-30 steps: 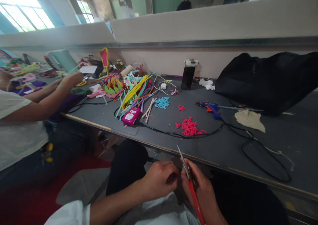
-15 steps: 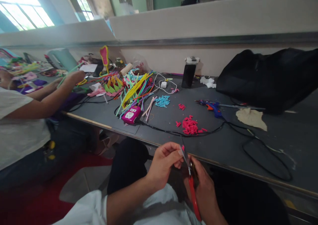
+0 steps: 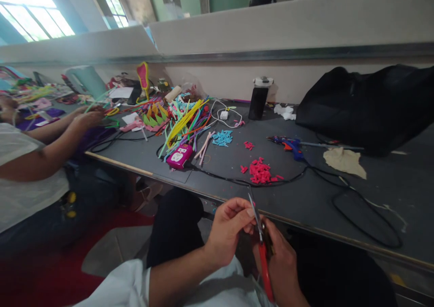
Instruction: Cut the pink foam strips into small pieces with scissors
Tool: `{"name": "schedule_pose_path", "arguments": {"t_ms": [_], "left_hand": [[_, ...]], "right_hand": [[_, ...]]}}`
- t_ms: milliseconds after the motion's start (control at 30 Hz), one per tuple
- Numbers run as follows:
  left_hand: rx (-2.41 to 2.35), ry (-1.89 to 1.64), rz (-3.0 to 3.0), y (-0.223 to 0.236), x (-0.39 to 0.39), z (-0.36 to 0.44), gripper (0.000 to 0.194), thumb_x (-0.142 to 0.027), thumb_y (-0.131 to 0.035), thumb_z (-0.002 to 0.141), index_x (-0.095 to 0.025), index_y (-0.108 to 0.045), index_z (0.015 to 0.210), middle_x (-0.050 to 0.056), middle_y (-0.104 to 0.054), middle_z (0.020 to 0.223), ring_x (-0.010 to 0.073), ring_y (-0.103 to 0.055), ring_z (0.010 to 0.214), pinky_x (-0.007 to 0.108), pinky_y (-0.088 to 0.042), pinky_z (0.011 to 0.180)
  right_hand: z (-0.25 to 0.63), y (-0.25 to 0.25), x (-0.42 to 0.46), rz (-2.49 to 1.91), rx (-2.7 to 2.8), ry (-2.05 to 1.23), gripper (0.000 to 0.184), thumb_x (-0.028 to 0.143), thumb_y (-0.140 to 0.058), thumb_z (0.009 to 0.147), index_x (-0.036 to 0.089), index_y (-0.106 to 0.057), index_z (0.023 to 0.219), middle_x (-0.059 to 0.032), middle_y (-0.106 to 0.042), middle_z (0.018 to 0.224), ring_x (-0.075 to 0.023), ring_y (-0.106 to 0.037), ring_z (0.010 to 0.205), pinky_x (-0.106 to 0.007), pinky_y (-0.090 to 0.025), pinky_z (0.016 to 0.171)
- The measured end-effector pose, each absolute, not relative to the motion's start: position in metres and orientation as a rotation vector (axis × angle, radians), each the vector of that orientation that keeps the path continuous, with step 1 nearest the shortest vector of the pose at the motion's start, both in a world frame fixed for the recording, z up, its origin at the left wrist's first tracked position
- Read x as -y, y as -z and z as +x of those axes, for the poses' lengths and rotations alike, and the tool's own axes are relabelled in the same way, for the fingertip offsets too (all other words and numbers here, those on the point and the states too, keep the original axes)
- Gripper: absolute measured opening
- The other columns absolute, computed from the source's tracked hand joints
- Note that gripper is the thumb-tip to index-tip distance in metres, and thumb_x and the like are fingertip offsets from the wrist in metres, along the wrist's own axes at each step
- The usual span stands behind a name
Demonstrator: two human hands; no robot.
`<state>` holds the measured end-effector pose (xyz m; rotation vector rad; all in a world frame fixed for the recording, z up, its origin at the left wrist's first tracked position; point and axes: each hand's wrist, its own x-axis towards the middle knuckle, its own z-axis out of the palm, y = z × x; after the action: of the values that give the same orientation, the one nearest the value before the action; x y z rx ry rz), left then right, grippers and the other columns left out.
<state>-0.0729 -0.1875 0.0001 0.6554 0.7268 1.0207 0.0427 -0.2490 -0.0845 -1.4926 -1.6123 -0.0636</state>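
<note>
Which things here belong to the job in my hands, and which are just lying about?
Likely part of it:
red-handled scissors in your right hand
small pink bit at the fingertips of your left hand
heap of pinkish-red pieces

Apparently just lying about:
black bag
blue glue gun
white charger
crumpled white tissue

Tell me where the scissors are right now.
In the head view, the red-handled scissors are low, right of centre, held in the right hand, beside the left hand.
</note>
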Motion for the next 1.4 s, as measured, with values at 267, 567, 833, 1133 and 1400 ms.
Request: {"name": "schedule_pose_path", "arguments": {"t_ms": [267,567,833,1133,1400], "left_hand": [[-0.748,-1.028,0.689,0.004,0.1849,-0.0753,0.021,-0.027,-0.077,0.071,-0.012,-0.064,0.074,-0.002,-0.057,0.058,0.0043,-0.043,0.049,0.019,-0.037,0.052],[-0.727,-1.05,0.674,0.0036,0.1809,-0.0769,0.02,-0.026,-0.077,0.072,-0.013,-0.062,0.072,-0.004,-0.055,0.056,0.0042,-0.043,0.048,0.019,-0.038,0.051],[-0.742,-1.038,0.7,0.0066,0.1832,-0.0766,0.02,-0.027,-0.077,0.071,-0.013,-0.063,0.073,-0.003,-0.057,0.057,0.0047,-0.045,0.048,0.019,-0.04,0.051],[-0.743,-1.026,0.712,0.0053,0.1846,-0.0784,0.019,-0.027,-0.076,0.072,-0.013,-0.063,0.073,-0.001,-0.059,0.06,0.0049,-0.046,0.05,0.019,-0.04,0.053],[-0.722,-1.041,0.708,0.0083,0.1865,-0.0814,0.02,-0.027,-0.076,0.073,-0.013,-0.062,0.072,-0.002,-0.058,0.06,0.0044,-0.044,0.05,0.019,-0.039,0.053]], "right_hand": [[0.0465,0.085,0.2523,-1.529,1.575,-0.056,0.033,0.024,-0.052,0.086,0.017,-0.061,0.118,-0.0067,-0.075,0.101,-0.019,-0.074,0.084,-0.028,-0.06,0.073],[0.0465,0.0899,0.2485,-1.514,1.641,0.013,0.044,0.023,-0.052,0.083,0.016,-0.055,0.126,-0.0105,-0.072,0.109,-0.0221,-0.071,0.095,-0.034,-0.06,0.079],[0.05,0.0885,0.2498,-1.496,1.671,0.032,0.038,0.023,-0.05,0.087,0.013,-0.057,0.122,-0.0112,-0.073,0.106,-0.0208,-0.072,0.093,-0.03,-0.06,0.079],[0.0434,0.0832,0.2533,-1.469,1.611,0.031,0.034,0.022,-0.05,0.088,0.012,-0.059,0.119,-0.0104,-0.074,0.101,-0.0189,-0.074,0.086,-0.026,-0.06,0.077],[0.0458,0.0875,0.2525,-1.448,1.663,-0.005,0.035,0.019,-0.049,0.087,0.015,-0.057,0.121,-0.008,-0.074,0.103,-0.0166,-0.073,0.088,-0.024,-0.059,0.078]]}}
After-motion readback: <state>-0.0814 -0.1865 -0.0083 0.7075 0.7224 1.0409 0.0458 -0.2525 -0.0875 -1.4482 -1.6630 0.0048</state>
